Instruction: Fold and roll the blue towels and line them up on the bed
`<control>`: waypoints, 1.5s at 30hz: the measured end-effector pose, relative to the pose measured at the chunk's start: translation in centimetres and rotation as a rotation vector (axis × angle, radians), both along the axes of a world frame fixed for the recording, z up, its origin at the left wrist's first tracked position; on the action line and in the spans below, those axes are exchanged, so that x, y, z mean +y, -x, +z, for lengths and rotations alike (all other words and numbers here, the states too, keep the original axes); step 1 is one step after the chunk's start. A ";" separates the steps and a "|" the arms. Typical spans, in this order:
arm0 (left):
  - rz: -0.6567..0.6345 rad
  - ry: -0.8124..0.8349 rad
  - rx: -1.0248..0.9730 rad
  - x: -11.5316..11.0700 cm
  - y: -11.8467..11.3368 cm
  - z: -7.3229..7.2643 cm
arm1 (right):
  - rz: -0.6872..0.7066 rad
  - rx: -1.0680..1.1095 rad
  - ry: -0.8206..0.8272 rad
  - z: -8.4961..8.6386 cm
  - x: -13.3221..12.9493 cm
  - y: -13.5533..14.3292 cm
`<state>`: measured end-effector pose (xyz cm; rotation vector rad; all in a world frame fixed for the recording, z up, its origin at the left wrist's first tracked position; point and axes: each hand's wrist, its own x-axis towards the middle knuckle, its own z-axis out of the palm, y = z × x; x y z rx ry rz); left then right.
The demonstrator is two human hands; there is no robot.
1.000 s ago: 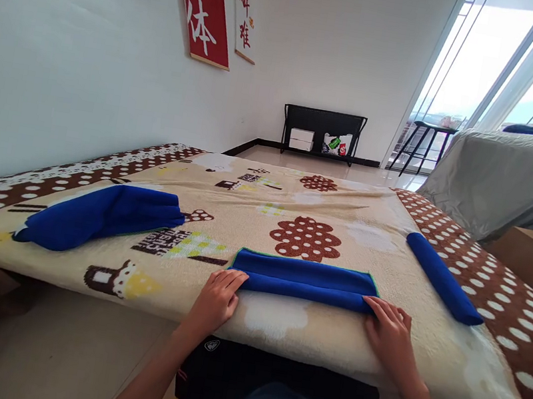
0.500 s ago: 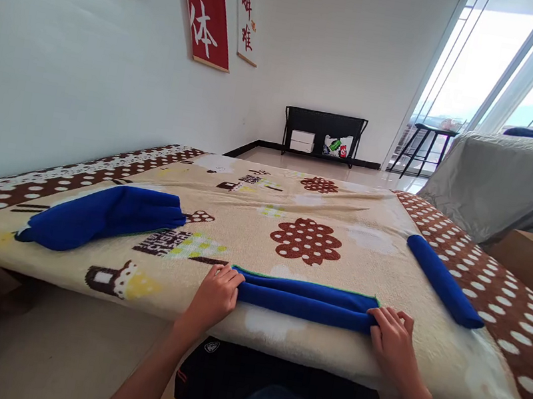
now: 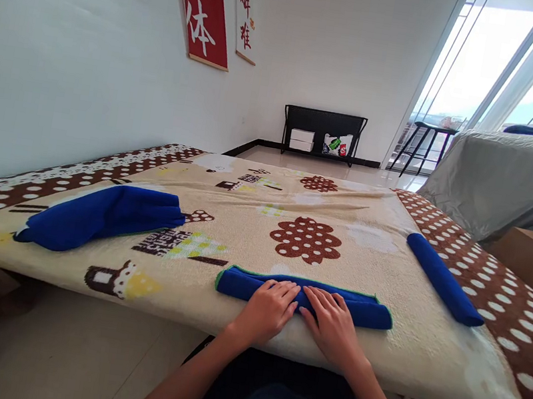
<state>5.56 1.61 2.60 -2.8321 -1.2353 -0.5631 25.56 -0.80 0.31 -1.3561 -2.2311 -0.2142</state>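
Both hands down flat on the rolled blue towel (image 3: 304,295), side by side at its middle. Left hand (image 3: 269,308) just left of centre, right hand (image 3: 335,322) just right of it — nearly touching each other. Fingers of both laid out straight and close together, palms pressing on top of the roll; no pinch, no wrap around it that can be seen.

Roll sits on the patterned blanket (image 3: 324,215), near the front edge of the bed, directly ahead of the body. Long axis runs left–right, square to the forearms. Ends stick out past both hands, the left end (image 3: 226,281) about as far out as the right end (image 3: 382,316). Green edging visible along the far side and at the left end.

Key relation: roll lies crosswise under the palms, fingertips pointing away from the body across its short axis. Neither hand nearer — both equally on it, centred.

Elsewhere on the blanket: a loosely folded blue towel (image 3: 102,214) well off to the left, and a tight finished roll (image 3: 443,278) well off to the right, angled toward the far corner. Both apart from the hands — untouched.

Red wall banner (image 3: 201,4) up on the left wall, black shelf rack (image 3: 322,134) at the far wall.
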 end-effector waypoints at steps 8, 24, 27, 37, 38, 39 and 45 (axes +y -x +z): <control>0.332 -0.093 -0.006 1.5 9.6 -0.8 | -0.243 -0.049 -0.050 -1.7 -0.3 -8.1; 0.171 -0.189 0.056 -0.5 12.2 -0.2 | -0.087 0.007 -0.129 -3.6 -2.3 -14.3; 0.193 -0.169 0.047 -0.1 12.7 -0.9 | -0.106 0.023 -0.103 -3.8 -1.9 -14.6; 0.401 -0.183 0.086 3.8 6.5 1.6 | -0.348 0.014 -0.061 -0.5 2.7 -9.2; 0.353 -0.184 0.092 4.0 5.0 1.7 | -0.319 0.013 -0.071 -0.3 3.0 -7.8; 0.283 -0.177 0.095 4.1 3.5 1.7 | -0.265 0.014 -0.073 -0.1 3.3 -6.3; 0.031 -0.060 0.067 4.3 -2.6 0.1 | 0.018 0.010 -0.024 -0.1 4.1 0.1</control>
